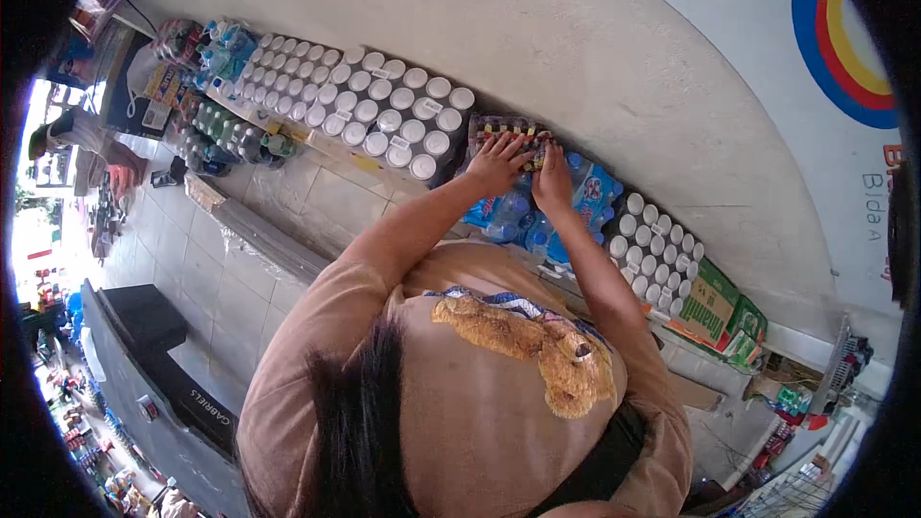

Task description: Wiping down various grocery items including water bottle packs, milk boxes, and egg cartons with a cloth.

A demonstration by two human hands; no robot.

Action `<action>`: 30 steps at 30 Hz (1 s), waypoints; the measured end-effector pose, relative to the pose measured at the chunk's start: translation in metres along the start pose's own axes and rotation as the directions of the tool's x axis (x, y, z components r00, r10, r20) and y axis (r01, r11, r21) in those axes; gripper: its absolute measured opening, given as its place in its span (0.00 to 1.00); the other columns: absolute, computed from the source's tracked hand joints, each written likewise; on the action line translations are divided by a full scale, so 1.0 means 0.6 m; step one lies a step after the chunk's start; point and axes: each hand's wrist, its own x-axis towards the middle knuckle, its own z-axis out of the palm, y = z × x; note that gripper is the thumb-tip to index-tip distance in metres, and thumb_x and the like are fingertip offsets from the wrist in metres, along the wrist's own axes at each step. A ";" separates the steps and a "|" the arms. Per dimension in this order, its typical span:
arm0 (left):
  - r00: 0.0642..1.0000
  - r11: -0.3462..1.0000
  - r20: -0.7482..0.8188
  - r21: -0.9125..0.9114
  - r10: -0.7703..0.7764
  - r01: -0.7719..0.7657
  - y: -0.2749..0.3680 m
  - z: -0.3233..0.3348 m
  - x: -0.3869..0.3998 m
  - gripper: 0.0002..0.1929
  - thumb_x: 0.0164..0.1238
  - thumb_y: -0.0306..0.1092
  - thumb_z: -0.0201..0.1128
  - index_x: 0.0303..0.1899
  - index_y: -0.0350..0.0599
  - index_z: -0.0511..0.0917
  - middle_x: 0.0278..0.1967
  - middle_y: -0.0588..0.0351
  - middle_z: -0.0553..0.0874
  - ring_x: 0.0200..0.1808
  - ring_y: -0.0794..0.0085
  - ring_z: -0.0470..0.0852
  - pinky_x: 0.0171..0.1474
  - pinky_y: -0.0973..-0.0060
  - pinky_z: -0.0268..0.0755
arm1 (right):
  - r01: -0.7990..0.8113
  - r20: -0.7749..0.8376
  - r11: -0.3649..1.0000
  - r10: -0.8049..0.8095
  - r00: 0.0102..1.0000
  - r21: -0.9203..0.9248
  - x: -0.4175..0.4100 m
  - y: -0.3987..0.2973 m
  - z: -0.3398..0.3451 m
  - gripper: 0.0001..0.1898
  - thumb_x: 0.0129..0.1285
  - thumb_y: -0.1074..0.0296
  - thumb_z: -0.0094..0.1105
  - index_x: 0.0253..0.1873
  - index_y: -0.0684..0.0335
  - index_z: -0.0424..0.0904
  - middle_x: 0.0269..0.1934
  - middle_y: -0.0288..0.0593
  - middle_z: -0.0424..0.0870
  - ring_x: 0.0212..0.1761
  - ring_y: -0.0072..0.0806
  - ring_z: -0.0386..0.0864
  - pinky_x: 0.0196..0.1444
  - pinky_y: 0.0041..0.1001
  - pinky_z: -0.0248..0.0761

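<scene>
A plastic-wrapped pack of small dark items with red and yellow parts point(504, 126) lies against the wall. My left hand point(498, 160) rests on its front and top with fingers spread. At the pack's right end is my right hand point(552, 176), its fingers bent around the corner. Just below both hands are shrink-wrapped packs of water bottles with blue caps point(590, 194), partly hidden by my right arm. To the left of the pack stands a wrapped tray of cans with white lids point(388, 115); a further tray of cans point(655, 244) is on the right.
Soft drink bottles point(223, 133) and more cans point(284, 75) line the wall at left. A green and brown carton point(709, 302) stands at right. A long plastic-wrapped board point(259, 226) lies on the tiled floor, near a dark counter point(158, 403). Another person's legs point(97, 144) show at far left.
</scene>
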 end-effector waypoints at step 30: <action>0.974 0.862 0.225 -0.493 -0.004 0.118 -0.213 0.021 -0.392 0.22 0.57 0.31 0.56 0.56 0.53 0.75 0.43 0.44 0.85 0.44 0.48 0.83 0.46 0.57 0.75 | 0.257 0.266 0.959 -0.280 0.922 0.119 -0.134 -0.324 0.123 0.21 0.60 0.74 0.51 0.60 0.64 0.72 0.66 0.52 0.67 0.72 0.49 0.58 0.72 0.38 0.55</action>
